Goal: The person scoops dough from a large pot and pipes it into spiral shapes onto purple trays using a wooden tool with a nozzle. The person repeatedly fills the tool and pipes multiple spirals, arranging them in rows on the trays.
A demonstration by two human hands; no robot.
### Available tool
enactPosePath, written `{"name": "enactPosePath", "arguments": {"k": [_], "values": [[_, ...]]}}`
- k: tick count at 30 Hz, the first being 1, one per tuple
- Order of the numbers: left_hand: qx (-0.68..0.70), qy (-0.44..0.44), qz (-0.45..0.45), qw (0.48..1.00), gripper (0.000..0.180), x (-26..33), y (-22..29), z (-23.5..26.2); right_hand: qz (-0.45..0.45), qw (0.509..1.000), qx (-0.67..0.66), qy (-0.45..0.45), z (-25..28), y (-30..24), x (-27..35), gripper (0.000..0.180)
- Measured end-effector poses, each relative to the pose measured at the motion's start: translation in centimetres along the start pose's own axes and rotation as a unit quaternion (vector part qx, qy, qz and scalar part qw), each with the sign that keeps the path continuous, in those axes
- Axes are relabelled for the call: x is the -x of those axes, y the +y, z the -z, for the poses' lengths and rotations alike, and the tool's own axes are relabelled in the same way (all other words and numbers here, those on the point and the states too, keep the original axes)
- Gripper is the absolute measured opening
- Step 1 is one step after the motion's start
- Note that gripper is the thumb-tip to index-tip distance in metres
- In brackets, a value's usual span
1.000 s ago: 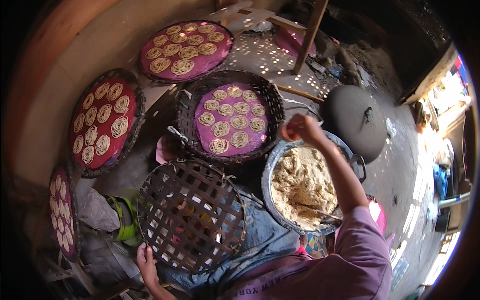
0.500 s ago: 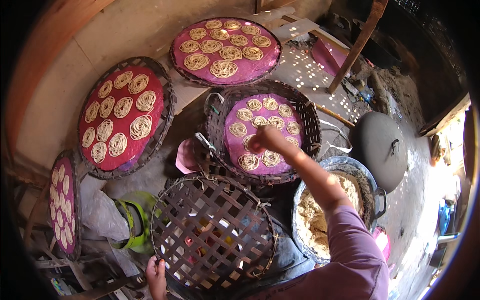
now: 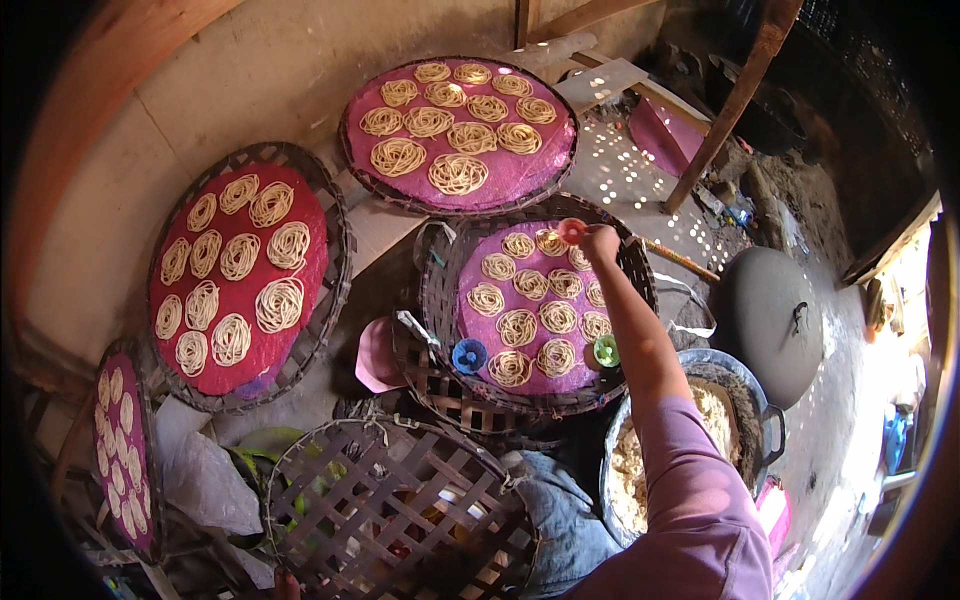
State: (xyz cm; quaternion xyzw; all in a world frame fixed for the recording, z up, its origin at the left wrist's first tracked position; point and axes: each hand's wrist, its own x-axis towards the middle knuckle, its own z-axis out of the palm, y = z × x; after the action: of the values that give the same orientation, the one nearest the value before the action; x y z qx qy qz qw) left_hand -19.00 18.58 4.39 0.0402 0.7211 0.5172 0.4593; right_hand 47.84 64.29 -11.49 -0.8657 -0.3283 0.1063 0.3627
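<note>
My right hand [image 3: 600, 245] reaches over the far rim of a deep woven basket tray [image 3: 436, 290]. Its fingers are closed on a small red plastic cup [image 3: 572, 231]. On the tray's pink sheet [image 3: 478, 325] lie several round nests of noodles [image 3: 517, 327]. A blue plastic cup [image 3: 469, 356] stands at the near left of the sheet, a green one [image 3: 606, 350] at the near right. At the lower edge only part of my left hand [image 3: 287, 585] shows, at the rim of an open-weave tray [image 3: 390, 490] that carries no noodles.
More trays of noodle nests stand around: a pink one [image 3: 400, 183] behind, a red one [image 3: 215, 365] and a narrow-looking one [image 3: 122, 450] at left. A pot of dough [image 3: 720, 400] sits at right, beside a dark lid [image 3: 765, 325]. A wooden post [image 3: 735, 105] rises behind.
My right hand has moved from mid-tray to the far rim, and the red cup now shows in it. The blue and green cups have come into sight. The open-weave tray and my left hand shifted lower.
</note>
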Motion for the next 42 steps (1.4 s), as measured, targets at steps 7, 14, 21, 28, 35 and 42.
{"name": "enactPosePath", "arguments": {"k": [7, 14, 21, 28, 35, 42], "values": [[-0.053, -0.002, -0.038, 0.998, 0.066, -0.1, 0.9, -2.0, -0.046, 0.999, -0.018, -0.006, -0.4, 3.0, -2.9, 0.019], [-0.076, -0.008, -0.068, 0.995, 0.067, 0.2, 0.9, -2.8, -0.072, 0.99, -0.109, -0.047, -1.7, 3.1, -2.7, 0.025], [-0.104, -0.004, -0.097, 0.99, 0.067, 0.6, 1.1, -2.6, 0.168, 0.982, 0.038, -0.078, 3.9, 2.9, 0.8, 0.022], [-0.154, 0.0, -0.145, 0.977, 0.068, 1.1, 0.6, -2.1, 0.416, 0.756, 0.352, -0.363, 11.4, 7.6, 10.5, 0.035], [-0.255, 0.009, -0.265, 0.93, 0.069, 1.7, -0.3, -0.6, 0.365, 0.797, 0.41, -0.253, 14.1, 4.2, 16.0, 0.019], [-0.387, 0.02, -0.492, 0.78, 0.07, 0.7, -1.9, 2.6, 0.6, 0.65, 0.321, -0.339, 12.7, 2.4, 22.1, 0.013]]}}
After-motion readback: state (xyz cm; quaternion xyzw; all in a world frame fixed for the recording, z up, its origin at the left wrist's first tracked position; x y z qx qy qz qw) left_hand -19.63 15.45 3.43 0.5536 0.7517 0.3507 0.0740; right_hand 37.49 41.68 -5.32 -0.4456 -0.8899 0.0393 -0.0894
